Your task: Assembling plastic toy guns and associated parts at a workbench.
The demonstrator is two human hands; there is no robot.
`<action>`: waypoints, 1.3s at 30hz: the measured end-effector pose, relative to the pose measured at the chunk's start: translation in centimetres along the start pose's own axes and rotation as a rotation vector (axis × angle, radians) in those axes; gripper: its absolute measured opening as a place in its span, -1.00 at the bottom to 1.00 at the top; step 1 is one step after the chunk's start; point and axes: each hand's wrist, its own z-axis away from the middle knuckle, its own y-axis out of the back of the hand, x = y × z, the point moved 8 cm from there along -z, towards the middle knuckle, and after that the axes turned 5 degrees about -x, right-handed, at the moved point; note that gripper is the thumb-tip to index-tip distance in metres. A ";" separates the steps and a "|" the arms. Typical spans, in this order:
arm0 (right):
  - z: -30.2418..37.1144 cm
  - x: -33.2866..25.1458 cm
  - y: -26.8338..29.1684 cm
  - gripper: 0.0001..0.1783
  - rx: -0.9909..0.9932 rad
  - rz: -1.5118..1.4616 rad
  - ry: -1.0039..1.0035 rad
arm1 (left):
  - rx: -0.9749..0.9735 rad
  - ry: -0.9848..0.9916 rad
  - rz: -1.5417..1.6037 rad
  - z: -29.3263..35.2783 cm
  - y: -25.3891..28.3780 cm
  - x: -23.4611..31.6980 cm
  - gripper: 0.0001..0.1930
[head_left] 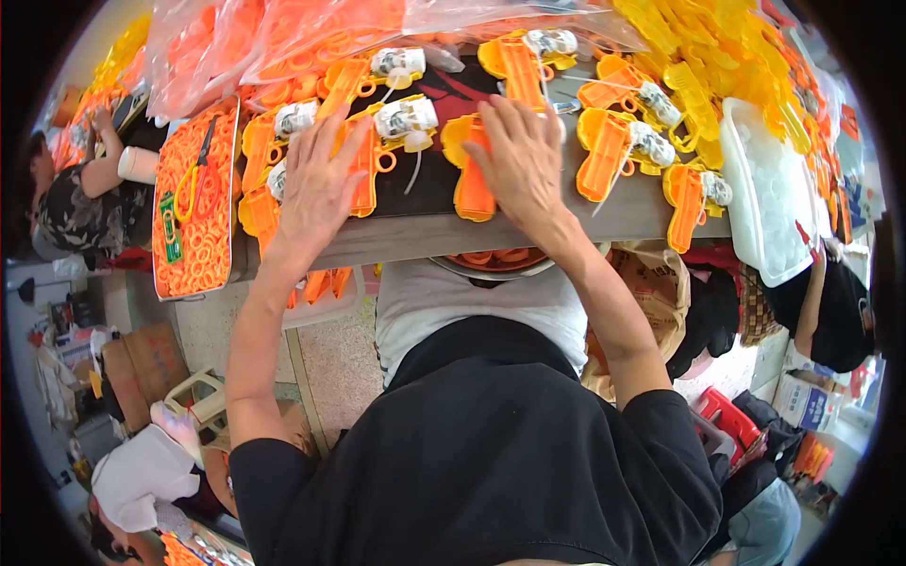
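Note:
My left hand [316, 193] lies over orange and yellow toy guns at the left of the table, its fingers spread and pointing away from me. Under and beside it is a toy gun [406, 117] with a white patterned cylinder and a thin pale strip. My right hand [524, 174], fingers outstretched, rests over another orange and yellow toy gun [475, 193] near the table's front edge. Its fingers hide part of that gun. Farther back, between the hands, lies one more toy gun [517, 71]. Several others, such as the toy gun [604, 156], lie to the right.
A tray of small orange rings [193, 255] stands at the left, with scissors [200, 174] on top. At the right is a white tub [769, 203] of translucent parts. Yellow shells [717, 57] and plastic bags [311, 33] pile along the back. Other people sit around.

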 end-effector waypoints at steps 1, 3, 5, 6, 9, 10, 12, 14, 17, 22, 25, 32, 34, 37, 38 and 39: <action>0.0 0.3 -0.1 -0.52 0.068 -0.078 0.017 | 0.047 0.001 0.075 -0.4 0.6 1.1 -0.36; 0.8 0.4 1.9 -0.55 0.178 -0.167 0.019 | 0.150 -0.032 0.214 -0.9 1.8 3.1 -0.46; 2.7 0.8 5.4 -0.71 0.346 -0.268 0.028 | 0.154 -0.090 0.235 -2.0 2.3 5.2 -0.49; 3.9 1.1 6.0 -0.71 0.342 -0.272 0.026 | 0.162 -0.143 0.255 -2.4 2.5 6.3 -0.52; 8.0 4.3 7.6 -0.81 0.356 -0.412 -0.101 | 0.150 -0.177 0.369 -4.3 1.4 7.8 -0.56; 9.4 5.1 7.8 -0.83 0.348 -0.381 -0.133 | 0.133 -0.192 0.420 -5.1 0.7 8.2 -0.56; 12.2 6.1 8.2 -0.85 0.345 -0.340 -0.182 | 0.132 -0.235 0.412 -6.9 -0.4 10.0 -0.51; 15.0 7.4 8.3 -0.83 0.352 -0.341 -0.290 | 0.139 -0.250 0.372 -8.5 -1.4 12.0 -0.41; 17.5 8.6 8.7 -0.85 0.390 -0.299 -0.330 | 0.039 -0.339 0.320 -8.6 -2.9 12.8 -0.32; 21.1 12.4 11.5 -0.84 0.525 -0.260 -0.493 | -0.152 -0.353 0.349 -7.2 -2.6 13.0 -0.31; 22.1 14.3 12.5 -0.85 0.577 -0.192 -0.553 | -0.080 -0.407 0.424 -8.2 -1.0 15.3 -0.35; 18.7 14.9 14.6 -0.79 0.607 -0.090 -0.320 | 0.025 -0.750 0.070 -10.3 -2.3 28.1 -0.74; 18.7 16.3 16.9 -0.79 0.612 -0.055 -0.310 | -0.059 -0.709 -0.072 -10.8 -4.2 28.7 -0.78; 20.3 20.9 21.2 -0.79 0.641 0.066 -0.472 | -0.088 -0.717 -0.010 -11.1 -4.4 28.8 -0.83; 21.4 23.2 22.6 -0.80 0.633 0.070 -0.594 | -0.117 -0.722 -0.008 -11.2 -4.5 28.6 -0.85; 21.5 24.7 24.0 -0.81 0.609 0.093 -0.616 | -0.046 -0.737 0.022 -11.1 -4.4 28.4 -0.87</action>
